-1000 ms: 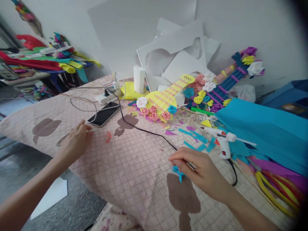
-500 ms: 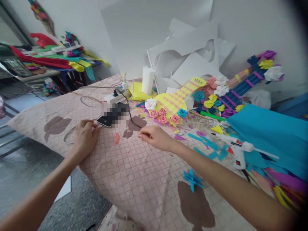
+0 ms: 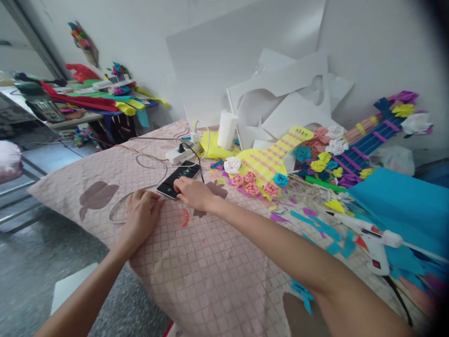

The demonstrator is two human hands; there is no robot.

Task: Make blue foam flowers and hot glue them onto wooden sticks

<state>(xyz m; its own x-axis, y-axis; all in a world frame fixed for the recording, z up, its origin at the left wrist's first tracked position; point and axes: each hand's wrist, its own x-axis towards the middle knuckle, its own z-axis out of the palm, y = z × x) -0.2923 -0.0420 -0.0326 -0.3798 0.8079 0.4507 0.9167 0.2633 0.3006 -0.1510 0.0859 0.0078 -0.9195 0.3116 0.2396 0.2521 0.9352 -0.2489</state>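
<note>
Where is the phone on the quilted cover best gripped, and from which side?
Probably by its two long edges, from the near end. The phone lies flat, screen up, with cables by its far end; the right hand rests on it, the left hand beside it.

The right hand (image 3: 194, 193) covers part of the phone (image 3: 187, 172); the cord (image 3: 400, 299) of the glue gun (image 3: 375, 243) runs off at the lower right.

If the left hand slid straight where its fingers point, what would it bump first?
Probably the phone, just beyond the left hand, whose near end the right hand touches. A white cable runs close by, so not certain.
</note>
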